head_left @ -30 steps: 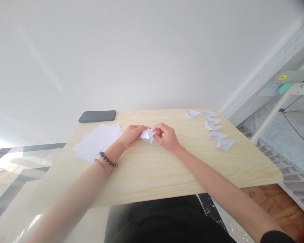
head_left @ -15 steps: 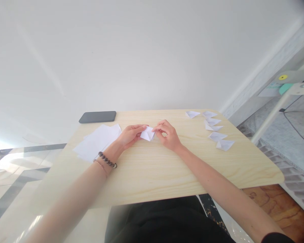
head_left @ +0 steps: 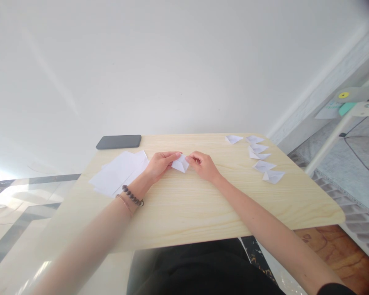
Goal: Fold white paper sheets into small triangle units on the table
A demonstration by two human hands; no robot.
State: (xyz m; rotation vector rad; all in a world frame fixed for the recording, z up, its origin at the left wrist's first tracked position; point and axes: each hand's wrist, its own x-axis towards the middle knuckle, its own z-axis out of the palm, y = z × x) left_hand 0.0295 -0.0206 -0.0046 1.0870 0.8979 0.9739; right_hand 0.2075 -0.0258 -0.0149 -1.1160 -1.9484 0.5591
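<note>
Between my hands, above the middle of the table, is a small folded white paper (head_left: 180, 163). My left hand (head_left: 162, 164) grips its left edge, thumb on top and fingers behind. At its upper right corner, my right hand (head_left: 202, 165) pinches the paper between thumb and forefinger, the other fingers curled in. Sheets of white paper (head_left: 115, 174) lie overlapping to the left, partly behind my left wrist. Several folded paper pieces (head_left: 264, 165) of a pointed, boat-like shape stand along the right side of the table, one (head_left: 233, 139) of them near the back edge.
A dark phone (head_left: 119, 141) lies at the back left corner of the pale wooden table (head_left: 184, 217). The white wall (head_left: 178, 73) rises right behind the table. To the right stands a pale metal frame (head_left: 335, 135) with a grey joint.
The fingers of my right hand have curled in closer, still pinching the paper's corner. Both hands and the folded paper have shifted very slightly in view.
</note>
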